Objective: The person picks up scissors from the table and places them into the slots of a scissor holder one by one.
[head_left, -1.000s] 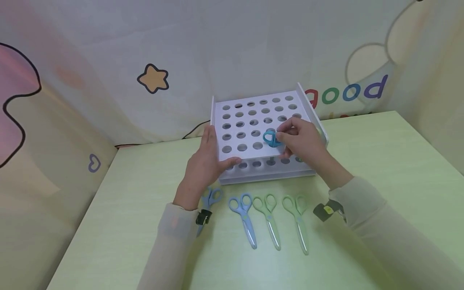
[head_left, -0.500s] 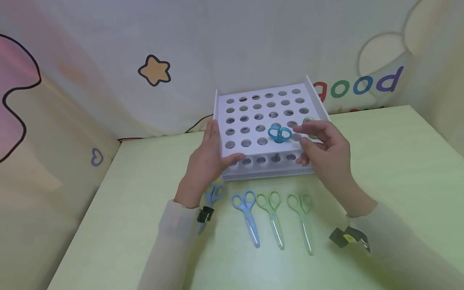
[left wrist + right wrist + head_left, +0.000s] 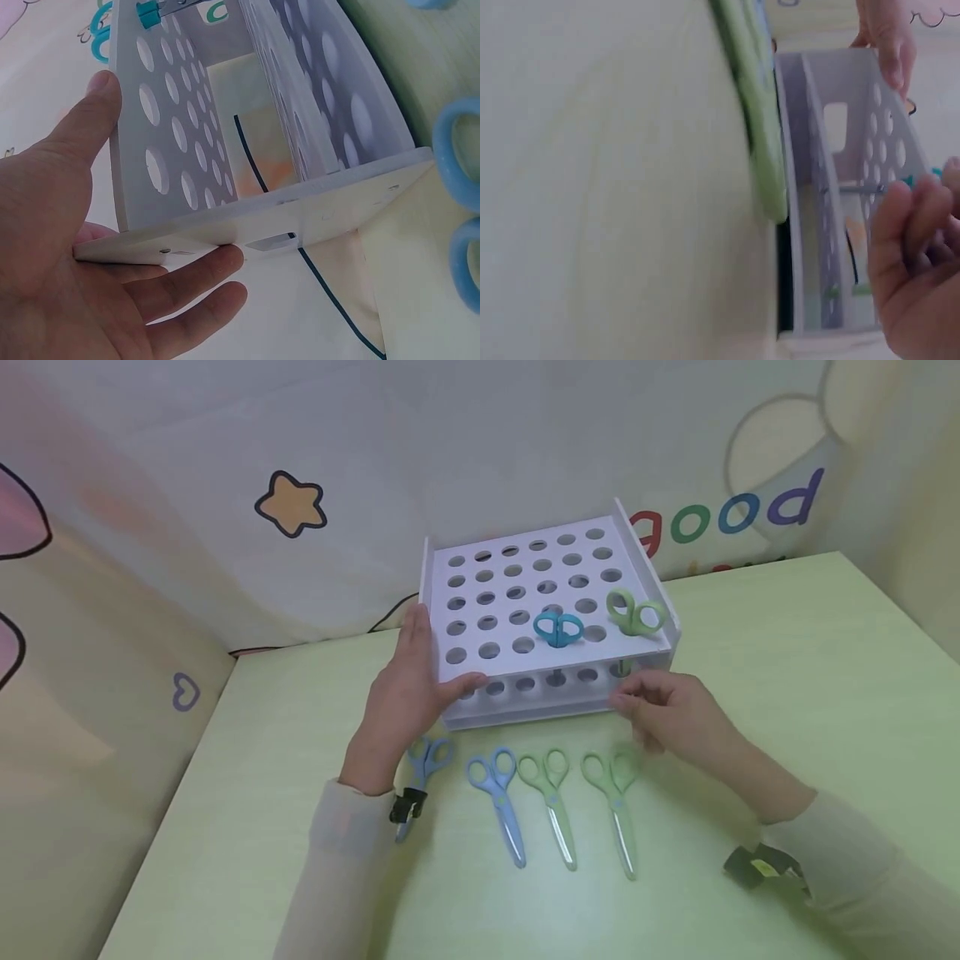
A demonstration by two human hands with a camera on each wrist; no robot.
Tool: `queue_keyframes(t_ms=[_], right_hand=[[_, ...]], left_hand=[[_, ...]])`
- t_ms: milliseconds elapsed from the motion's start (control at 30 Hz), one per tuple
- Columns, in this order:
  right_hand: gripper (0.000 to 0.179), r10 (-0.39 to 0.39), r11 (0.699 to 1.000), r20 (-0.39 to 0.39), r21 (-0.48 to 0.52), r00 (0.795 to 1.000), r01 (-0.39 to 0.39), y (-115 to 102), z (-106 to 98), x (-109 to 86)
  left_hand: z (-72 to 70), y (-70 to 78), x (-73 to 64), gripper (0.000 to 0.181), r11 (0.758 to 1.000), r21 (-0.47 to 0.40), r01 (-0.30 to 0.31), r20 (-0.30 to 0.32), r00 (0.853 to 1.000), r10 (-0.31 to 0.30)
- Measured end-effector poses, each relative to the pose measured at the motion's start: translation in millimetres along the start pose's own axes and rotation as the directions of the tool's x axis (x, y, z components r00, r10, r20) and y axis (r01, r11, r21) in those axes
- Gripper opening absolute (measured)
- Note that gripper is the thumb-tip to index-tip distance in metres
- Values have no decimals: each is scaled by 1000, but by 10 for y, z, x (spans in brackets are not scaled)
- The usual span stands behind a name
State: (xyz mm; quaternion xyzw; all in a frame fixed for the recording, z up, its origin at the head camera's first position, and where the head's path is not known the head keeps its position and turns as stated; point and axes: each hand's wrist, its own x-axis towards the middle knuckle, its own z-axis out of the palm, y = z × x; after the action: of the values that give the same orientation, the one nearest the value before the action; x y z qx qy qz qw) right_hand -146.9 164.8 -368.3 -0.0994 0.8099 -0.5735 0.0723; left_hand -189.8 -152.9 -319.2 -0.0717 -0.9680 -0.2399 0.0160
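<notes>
A white rack with rows of round holes stands at the back of the table. My left hand grips its left side, thumb on the front edge of the top board and fingers along the outer side panel. Teal scissors stand point-down in a front-row hole, handles above the board. Green scissors sit likewise near the front right corner. My right hand hovers just before that corner, fingers loosely bent and holding nothing. In the right wrist view, the teal scissors' blade reaches toward the lower board.
Before the rack lie blue scissors, other blue scissors partly hidden by the left wrist, green scissors and further green scissors on the right. A printed curtain hangs behind the table.
My right hand has released the teal scissors and moved right, then down toward the table. The green scissors in the rack, previously mostly covered by it, now show. My left hand keeps its grip.
</notes>
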Motion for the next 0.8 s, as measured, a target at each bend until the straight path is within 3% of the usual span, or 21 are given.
queue_keyframes(t_ms=[100, 233, 433, 633, 800], right_hand=[[19, 58, 994, 119, -100, 991, -46, 76, -71, 21], [32, 58, 981, 221, -194, 974, -15, 176, -153, 26], [50, 70, 955, 361, -295, 930, 43, 266, -186, 7], [57, 154, 910, 419, -413, 895, 37, 257, -163, -34], [49, 131, 886, 428, -456, 895, 88, 252, -115, -64]], left_hand=[[-10, -22, -7, 120, 1000, 0, 5, -1, 1000, -5], [-11, -41, -12, 120, 1000, -5, -5, -7, 1000, 5], [-4, -32, -15, 120, 1000, -15, -13, -4, 1000, 13], [-10, -3, -1, 119, 1000, -7, -18, 2, 1000, 18], [-7, -3, -4, 120, 1000, -3, -14, 10, 1000, 14]])
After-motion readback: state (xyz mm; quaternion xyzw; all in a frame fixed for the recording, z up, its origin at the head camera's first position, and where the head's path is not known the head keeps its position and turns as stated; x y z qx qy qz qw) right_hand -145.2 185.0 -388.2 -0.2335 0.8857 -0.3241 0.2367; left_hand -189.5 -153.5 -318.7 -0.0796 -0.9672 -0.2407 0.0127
